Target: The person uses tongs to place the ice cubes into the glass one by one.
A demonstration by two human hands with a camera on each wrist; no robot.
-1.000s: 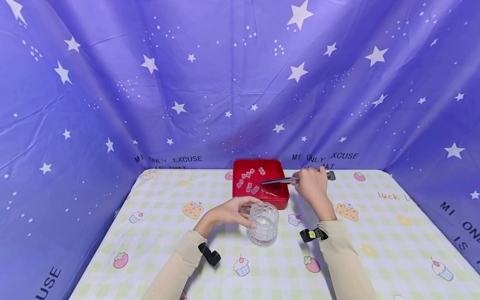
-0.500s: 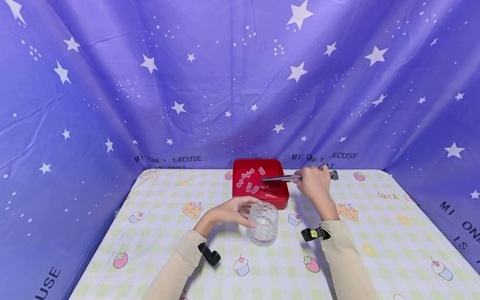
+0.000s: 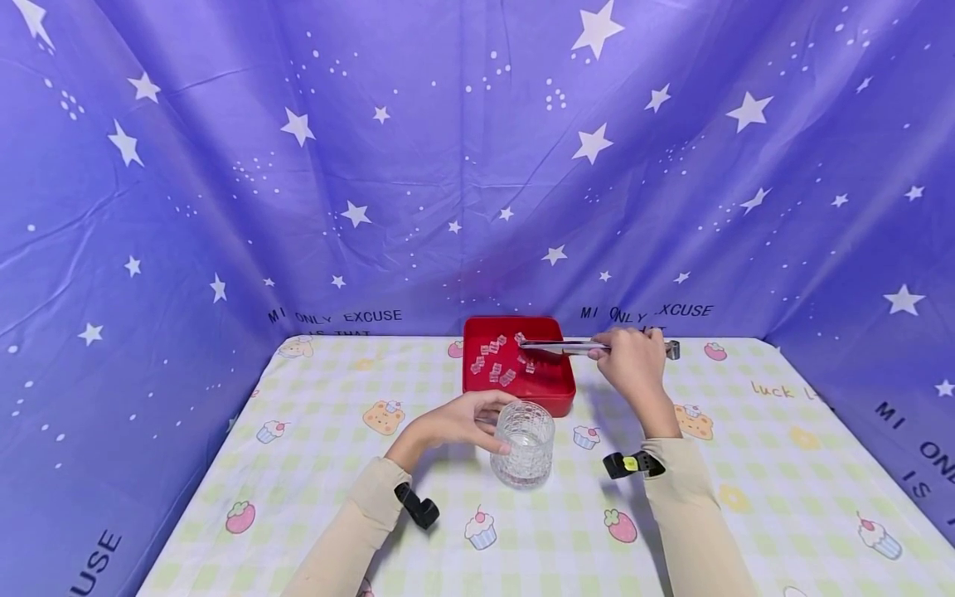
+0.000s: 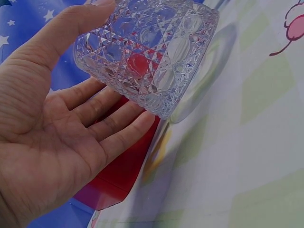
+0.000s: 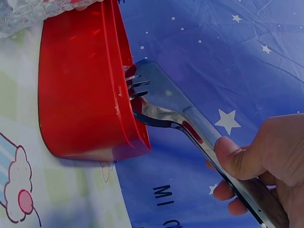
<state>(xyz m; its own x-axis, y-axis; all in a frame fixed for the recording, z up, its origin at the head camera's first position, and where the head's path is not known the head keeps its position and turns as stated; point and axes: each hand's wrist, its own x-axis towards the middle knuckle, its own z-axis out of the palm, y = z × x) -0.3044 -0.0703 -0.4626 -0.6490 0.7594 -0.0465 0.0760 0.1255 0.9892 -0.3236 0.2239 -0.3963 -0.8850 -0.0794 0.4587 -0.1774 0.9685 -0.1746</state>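
My left hand [image 3: 464, 421] holds a clear, patterned drinking glass [image 3: 525, 448] by its side in front of the box. In the left wrist view, the thumb lies along one side of the cut glass [image 4: 147, 57] and the fingers touch the other. Several small clear cubes [image 3: 496, 348] lie in a red box [image 3: 555, 406]. Metal tongs [image 3: 570, 347] reach into that box from the right, gripped by my right hand [image 3: 634, 369]. Their toothed tip [image 5: 138, 88] is inside the rim in the right wrist view; whether a cube is between the arms cannot be seen.
A checked tablecloth [image 3: 298, 481] with printed cupcakes and bears covers the table. Blue star-printed curtains [image 3: 418, 166] stand behind the box and along both sides. Each wrist wears a black strap with a camera [image 3: 418, 506].
My right hand has shifted slightly right, and the tongs' tip has moved toward the back of the box. Cubes at the box's right show more plainly. The left hand and glass stay put.
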